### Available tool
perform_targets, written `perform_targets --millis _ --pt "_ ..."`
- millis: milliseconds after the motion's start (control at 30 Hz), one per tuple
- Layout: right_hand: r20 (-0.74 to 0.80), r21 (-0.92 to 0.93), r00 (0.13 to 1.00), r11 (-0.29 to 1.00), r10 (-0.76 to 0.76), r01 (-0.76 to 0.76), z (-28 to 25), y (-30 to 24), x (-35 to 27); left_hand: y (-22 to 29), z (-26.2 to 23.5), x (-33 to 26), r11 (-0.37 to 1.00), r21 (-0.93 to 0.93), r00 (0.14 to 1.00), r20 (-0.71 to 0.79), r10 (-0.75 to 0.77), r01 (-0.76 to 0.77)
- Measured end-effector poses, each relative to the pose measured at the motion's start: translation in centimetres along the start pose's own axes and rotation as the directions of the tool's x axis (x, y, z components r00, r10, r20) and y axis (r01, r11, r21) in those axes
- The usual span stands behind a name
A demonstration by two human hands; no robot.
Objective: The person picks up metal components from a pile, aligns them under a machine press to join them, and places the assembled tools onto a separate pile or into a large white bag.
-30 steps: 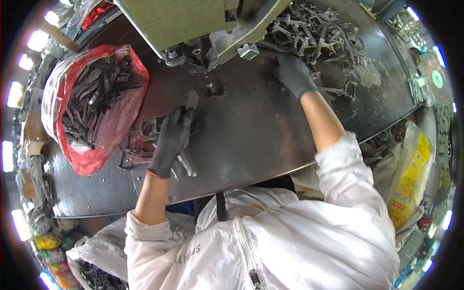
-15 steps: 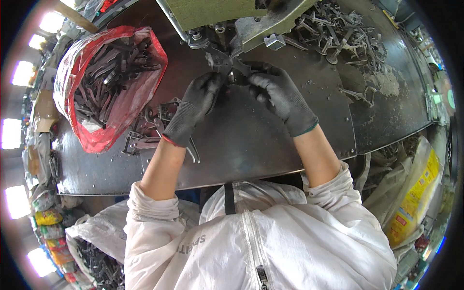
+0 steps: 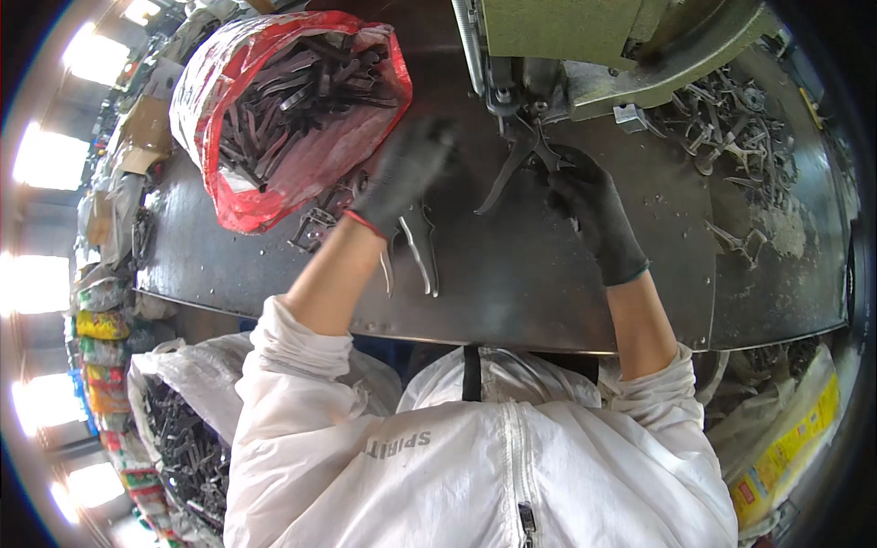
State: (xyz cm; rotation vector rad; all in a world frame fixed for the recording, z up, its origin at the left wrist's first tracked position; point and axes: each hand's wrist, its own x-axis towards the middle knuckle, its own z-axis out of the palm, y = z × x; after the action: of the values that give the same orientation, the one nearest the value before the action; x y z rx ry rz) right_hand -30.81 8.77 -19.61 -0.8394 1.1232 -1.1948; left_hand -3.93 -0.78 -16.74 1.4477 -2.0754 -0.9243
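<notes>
Since half a second ago our left hand (image 3: 406,173) has drawn away from the press (image 3: 585,46) toward the red bag of dark metal blanks (image 3: 292,100), and it shows blurred now over the loose plier halves (image 3: 411,247) lying near the front edge of the steel worktop (image 3: 548,283). Our right hand (image 3: 589,196) has stayed at the machine, closed around one handle of the plier piece (image 3: 516,164) seated under the press head. That piece runs slantwise, its jaw end up under the tool and its free handle pointing down and left toward the worktop's middle; the right hand is plainly the nearer one, touching it, while the left is well apart. We cannot tell how far the left fingers are spread, because of the blur, nor whether they grip anything. A heap of finished parts (image 3: 731,119) lies at the worktop's far right corner.
</notes>
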Motion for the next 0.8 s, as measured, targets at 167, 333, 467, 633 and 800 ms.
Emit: perform_targets --millis 167,333,467,633,800 --pt "0.041 -0.096 0.999 0.995 -0.025 0.029 1.0 -0.8 -0.5 -13.9 -12.2 2.8 0.775 -0.564 0.788 -0.322 -0.525 0.285" --pt "-0.028 -0.149 0.999 0.988 -0.037 0.033 2.1 -3.3 -1.6 -24.9 -16.8 1.4 0.688 0.725 0.891 -0.295 0.344 -0.026" --pt "0.004 -0.215 0.999 0.975 -0.054 0.053 1.8 -4.4 -3.2 -26.7 -15.4 4.5 0.969 0.239 0.931 -0.334 0.148 -0.068" --pt "0.040 -0.175 0.999 0.985 0.016 -0.009 1.2 -3.3 -2.5 -27.2 -18.1 3.7 0.796 0.603 0.977 -0.199 0.082 0.055" --pt "0.039 -0.251 0.997 0.967 0.063 -0.051 0.2 -1.9 -2.5 -18.7 -15.4 -0.8 0.314 -0.902 0.875 0.125 -0.469 0.297"
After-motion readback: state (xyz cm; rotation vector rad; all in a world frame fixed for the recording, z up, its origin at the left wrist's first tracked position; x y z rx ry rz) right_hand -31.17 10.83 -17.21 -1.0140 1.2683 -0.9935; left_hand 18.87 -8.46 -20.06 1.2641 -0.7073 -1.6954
